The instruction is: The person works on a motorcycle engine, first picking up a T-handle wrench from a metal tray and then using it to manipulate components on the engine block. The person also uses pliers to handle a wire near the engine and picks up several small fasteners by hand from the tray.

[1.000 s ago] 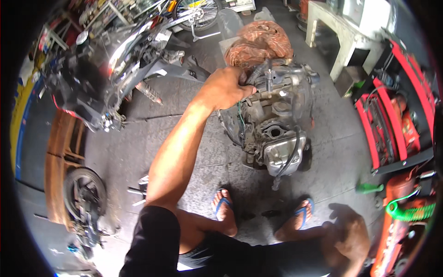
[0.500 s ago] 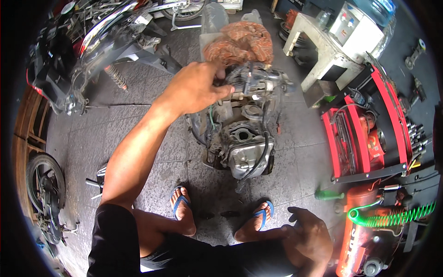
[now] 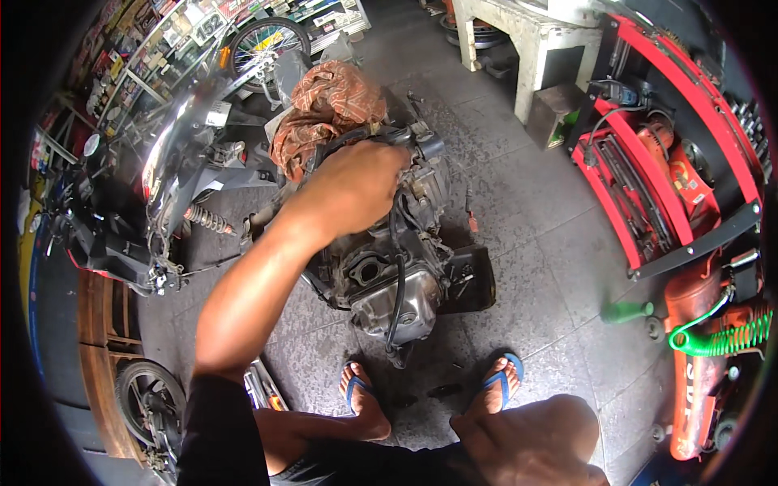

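Observation:
My left hand [image 3: 356, 188] reaches over a dirty motorcycle engine [image 3: 397, 306] standing on the floor in front of me. Its fingers curl down at the upper part of the engine, and the back of the hand hides what they grip. A black hose [image 3: 399, 279] runs down over the engine's metal cover. Just beyond the hand, a crumpled orange-brown patterned cloth [image 3: 336, 97] lies on top. At the lower edge, near my right knee, my right hand is blurred and cannot be made out clearly.
A black tray [image 3: 478, 287] sits by the engine's right side. To the right stand a red tool cart [image 3: 628, 206], a red tank [image 3: 689, 389] with a green coiled hose [image 3: 733, 334], and a green bottle [image 3: 626, 312]. A partly stripped motorcycle [image 3: 174, 174] is at left.
My left hand has come down from above the engine onto its upper part, its fingers curling in. The view has swung right and downward. My right hand's fingers no longer show.

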A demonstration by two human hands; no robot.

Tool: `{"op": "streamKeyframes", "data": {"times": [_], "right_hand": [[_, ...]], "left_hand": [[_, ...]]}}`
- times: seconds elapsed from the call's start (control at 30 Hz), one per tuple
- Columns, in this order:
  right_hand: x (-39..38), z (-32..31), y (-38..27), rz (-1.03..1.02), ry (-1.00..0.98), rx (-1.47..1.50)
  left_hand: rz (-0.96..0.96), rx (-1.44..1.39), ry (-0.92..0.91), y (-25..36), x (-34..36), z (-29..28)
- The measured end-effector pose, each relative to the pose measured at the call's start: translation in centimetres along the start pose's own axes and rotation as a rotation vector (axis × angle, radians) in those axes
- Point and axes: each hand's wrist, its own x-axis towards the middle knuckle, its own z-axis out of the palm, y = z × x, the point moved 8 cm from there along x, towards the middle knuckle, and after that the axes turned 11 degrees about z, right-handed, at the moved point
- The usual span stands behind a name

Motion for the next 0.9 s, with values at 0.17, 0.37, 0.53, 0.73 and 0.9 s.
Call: {"op": "streamKeyframes", "data": {"times": [0.17, 0.37, 0.53, 0.73, 0.9], "right_hand": [[0.4, -0.5, 1.0, -0.035, -0.022, -0.009], [0.6, -0.7, 1.8, -0.051, -0.045, -0.012], [1.0, -0.7, 2.1, -0.044, -0.057, -0.019], [1.4, -0.9, 2.4, -0.039, -0.06, -0.015], [1.6, -1.1, 2.5, -0.028, -0.046, -0.005]], "left_hand": [[-0.076, -0.035, -0.52, -3.2, 2.5, 4.0], [-0.024, -0.155, -0.498, -4.5, 1.8, 4.5], [-0.001, -0.192, -0.486, -4.9, 1.9, 4.4], [0.013, -0.175, -0.451, -5.1, 2.1, 5.1], [0.026, -0.194, -0.386, -4.5, 2.1, 5.7]]}}
